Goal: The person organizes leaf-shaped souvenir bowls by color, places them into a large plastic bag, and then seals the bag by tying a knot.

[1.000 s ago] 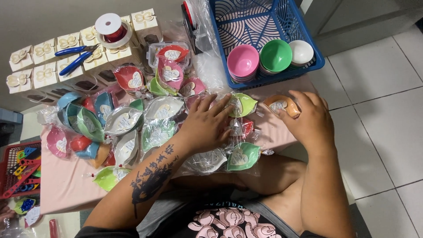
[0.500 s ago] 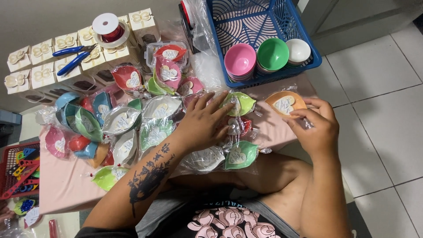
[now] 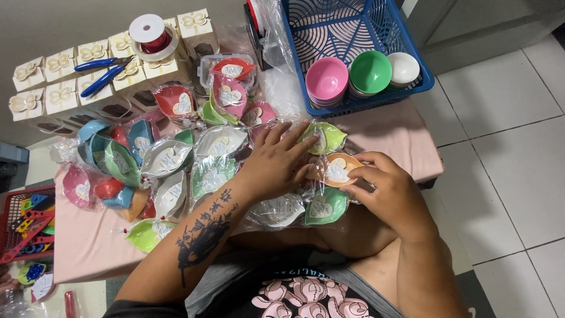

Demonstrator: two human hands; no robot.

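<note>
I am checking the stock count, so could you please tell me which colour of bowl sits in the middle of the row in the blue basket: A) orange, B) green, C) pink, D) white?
B: in the blue basket, the green bowl stands between the pink bowl and the white bowl.

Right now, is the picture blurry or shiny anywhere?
Head view: mostly sharp and evenly lit; the clear wrap on the bowls glints with small white glare; the right hand and the orange wrapped bowl it holds look slightly soft; the left hand casts only faint shadow.
</note>
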